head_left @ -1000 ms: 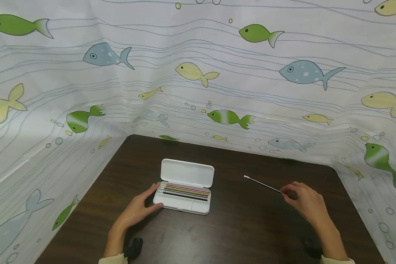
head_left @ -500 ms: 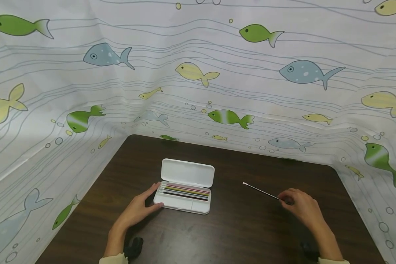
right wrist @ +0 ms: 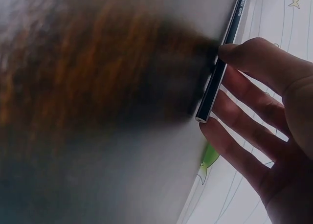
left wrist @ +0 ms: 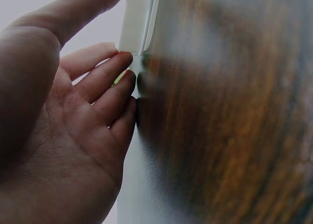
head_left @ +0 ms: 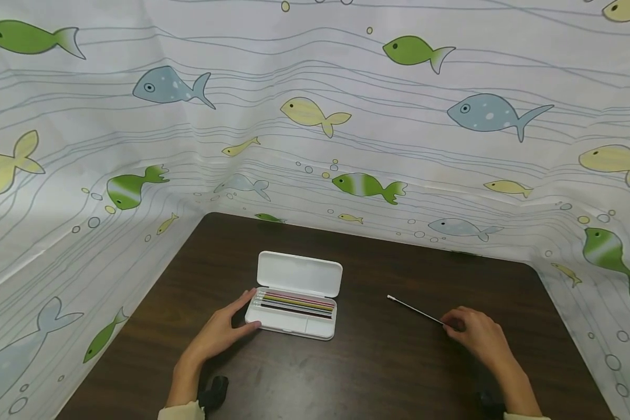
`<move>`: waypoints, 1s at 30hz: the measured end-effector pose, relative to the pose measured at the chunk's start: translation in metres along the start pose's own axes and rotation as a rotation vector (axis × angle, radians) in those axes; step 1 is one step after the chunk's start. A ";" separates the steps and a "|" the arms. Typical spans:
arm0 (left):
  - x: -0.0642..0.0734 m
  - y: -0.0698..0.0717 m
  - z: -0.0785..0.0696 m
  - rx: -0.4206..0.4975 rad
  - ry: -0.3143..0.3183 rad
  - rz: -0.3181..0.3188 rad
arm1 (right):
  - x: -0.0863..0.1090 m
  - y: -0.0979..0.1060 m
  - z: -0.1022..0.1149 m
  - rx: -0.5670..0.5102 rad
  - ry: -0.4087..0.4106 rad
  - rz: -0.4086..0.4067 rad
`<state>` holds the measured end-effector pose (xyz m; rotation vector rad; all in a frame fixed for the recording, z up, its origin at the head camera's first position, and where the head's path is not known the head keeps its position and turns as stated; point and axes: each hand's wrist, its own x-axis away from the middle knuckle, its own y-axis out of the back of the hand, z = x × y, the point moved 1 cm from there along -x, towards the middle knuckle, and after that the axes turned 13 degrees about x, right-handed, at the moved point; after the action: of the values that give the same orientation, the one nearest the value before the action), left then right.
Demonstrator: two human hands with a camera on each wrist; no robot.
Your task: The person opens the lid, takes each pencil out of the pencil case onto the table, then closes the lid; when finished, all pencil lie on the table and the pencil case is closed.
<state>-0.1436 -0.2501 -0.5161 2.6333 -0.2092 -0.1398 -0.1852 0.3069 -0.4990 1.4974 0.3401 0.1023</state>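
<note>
Slim dark pencil with a white tip (head_left: pixel 415 310): I have it in the right hand (head_left: pixel 476 334), clamped near its dark end between thumb and fingers. From that pinch the shaft runs out leftward and away, the white tip farthest from the fingertips; I can't tell from here whether it touches the dark brown wood-grain table (head_left: pixel 367 373) under them. On my right wrist feed the thumb bears on one side, the other fingers lie spread behind the shaft, and the blunt end sits just beside the lowest visible fingertip. Over on the left hand (head_left: pixel 217 335), I see thumb and fingers well apart, straddling the near end of a white rectangular hinged pencil case (head_left: pixel 280 324), thumb at its front edge, fingertips at its back corner. Beyond those fingertips stands its raised lid (head_left: pixel 299 274); several multicoloured pencils (head_left: pixel 296 305) lie inside, between the levels of thumb and forefinger.
</note>
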 end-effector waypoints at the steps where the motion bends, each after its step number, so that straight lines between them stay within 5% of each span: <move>1: 0.000 0.000 0.000 0.000 -0.003 0.000 | 0.000 0.000 0.000 -0.003 -0.001 0.002; 19: 0.000 0.001 0.003 0.004 0.001 0.001 | -0.002 0.004 0.003 -0.011 -0.015 0.053; 30: -0.001 0.002 0.001 0.015 -0.002 0.005 | -0.020 0.041 0.013 0.050 0.075 -0.173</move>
<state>-0.1450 -0.2526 -0.5159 2.6479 -0.2176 -0.1394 -0.1943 0.2919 -0.4552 1.5094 0.5345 0.0125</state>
